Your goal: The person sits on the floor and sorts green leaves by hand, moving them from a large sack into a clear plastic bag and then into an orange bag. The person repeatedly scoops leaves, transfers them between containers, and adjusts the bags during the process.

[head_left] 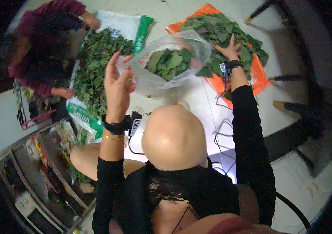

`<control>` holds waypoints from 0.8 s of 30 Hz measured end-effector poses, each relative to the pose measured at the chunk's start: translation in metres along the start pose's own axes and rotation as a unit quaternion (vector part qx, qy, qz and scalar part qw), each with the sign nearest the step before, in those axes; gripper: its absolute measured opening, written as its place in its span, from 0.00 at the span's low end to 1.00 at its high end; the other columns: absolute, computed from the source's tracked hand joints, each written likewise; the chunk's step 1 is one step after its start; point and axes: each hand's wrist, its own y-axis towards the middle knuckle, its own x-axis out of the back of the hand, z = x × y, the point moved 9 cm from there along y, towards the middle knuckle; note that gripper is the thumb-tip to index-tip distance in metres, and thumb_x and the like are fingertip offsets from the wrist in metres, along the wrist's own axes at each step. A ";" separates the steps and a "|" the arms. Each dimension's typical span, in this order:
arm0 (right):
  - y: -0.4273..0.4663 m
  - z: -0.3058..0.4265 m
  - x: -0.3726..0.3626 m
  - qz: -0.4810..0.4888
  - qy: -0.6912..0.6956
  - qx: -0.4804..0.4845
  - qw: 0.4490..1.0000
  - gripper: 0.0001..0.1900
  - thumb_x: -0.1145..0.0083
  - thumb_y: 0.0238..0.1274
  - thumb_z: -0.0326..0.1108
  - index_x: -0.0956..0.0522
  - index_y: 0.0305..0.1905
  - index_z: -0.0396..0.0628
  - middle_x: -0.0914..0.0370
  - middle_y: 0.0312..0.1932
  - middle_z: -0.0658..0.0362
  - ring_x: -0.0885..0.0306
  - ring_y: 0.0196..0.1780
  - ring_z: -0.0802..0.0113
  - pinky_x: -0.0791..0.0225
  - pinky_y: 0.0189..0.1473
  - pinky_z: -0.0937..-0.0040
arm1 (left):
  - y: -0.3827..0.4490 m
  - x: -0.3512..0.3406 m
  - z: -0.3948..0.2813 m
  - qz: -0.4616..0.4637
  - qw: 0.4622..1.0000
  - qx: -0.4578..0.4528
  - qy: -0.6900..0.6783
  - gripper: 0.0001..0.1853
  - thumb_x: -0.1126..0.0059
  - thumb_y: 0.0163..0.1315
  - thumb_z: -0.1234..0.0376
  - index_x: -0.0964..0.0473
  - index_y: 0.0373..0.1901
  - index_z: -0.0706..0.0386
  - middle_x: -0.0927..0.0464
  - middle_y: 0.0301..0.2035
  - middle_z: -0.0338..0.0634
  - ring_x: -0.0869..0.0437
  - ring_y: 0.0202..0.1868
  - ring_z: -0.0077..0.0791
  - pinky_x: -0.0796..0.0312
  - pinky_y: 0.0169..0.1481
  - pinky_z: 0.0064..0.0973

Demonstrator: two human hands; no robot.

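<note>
My left hand (120, 77) grips the left edge of a clear plastic bag (154, 85), its thumb and fingertips at the film. The bag gapes wide, and loose green leaves (168, 63) lie inside it. To the right, my right hand (229, 51) is spread with fingers apart over a heap of broad green leaves (212, 25). Nothing shows gripped in it, though its underside is hidden. That heap rests on an orange plastic sack (260, 73). Both my wrists carry black straps with small devices.
Another person's hand (62, 92) and sleeve are at the left, beside smaller leaves (94, 76) on a white and green sack (122, 22) bearing writing. A rack (31, 187) with packets stands lower left. Dark furniture legs (289, 105) stand right; a black cable (217, 140) trails on the floor.
</note>
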 end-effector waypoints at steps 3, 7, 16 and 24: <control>0.002 0.019 -0.025 0.004 -0.061 -0.022 0.998 0.67 0.27 0.25 0.65 0.62 0.73 0.73 0.81 0.73 0.34 0.85 0.74 0.30 0.77 0.65 0.25 | 0.001 0.002 0.000 -0.003 1.000 0.023 -0.021 0.31 0.51 0.59 0.78 0.42 0.66 0.57 0.29 0.56 0.46 0.28 0.23 0.17 0.40 0.18 0.12; -0.001 0.019 -0.033 -0.036 -0.106 -0.118 0.987 0.57 0.29 0.41 0.54 0.62 0.71 0.85 0.75 0.76 0.53 0.71 0.75 0.33 0.56 0.59 0.20 | 0.001 0.000 -0.007 0.038 0.999 0.010 -0.028 0.33 0.49 0.61 0.76 0.46 0.68 0.56 0.33 0.60 0.48 0.26 0.24 0.21 0.38 0.18 0.14; -0.015 0.036 0.009 -0.080 -0.212 0.016 0.974 0.38 0.38 0.54 0.41 0.44 0.69 0.74 0.29 0.56 0.49 0.26 0.54 0.47 0.30 0.51 0.49 | -0.002 -0.002 -0.018 0.108 0.994 -0.018 0.000 0.34 0.45 0.63 0.72 0.48 0.69 0.58 0.42 0.65 0.49 0.22 0.32 0.26 0.27 0.23 0.19; -0.028 -0.003 0.095 -0.183 -0.119 0.215 0.952 0.26 0.36 0.50 0.30 0.29 0.58 0.45 0.21 0.43 0.45 0.23 0.46 0.45 0.29 0.46 0.56 | -0.002 -0.007 -0.021 0.150 0.988 -0.026 0.018 0.37 0.47 0.62 0.74 0.52 0.71 0.55 0.47 0.67 0.49 0.23 0.32 0.25 0.23 0.31 0.23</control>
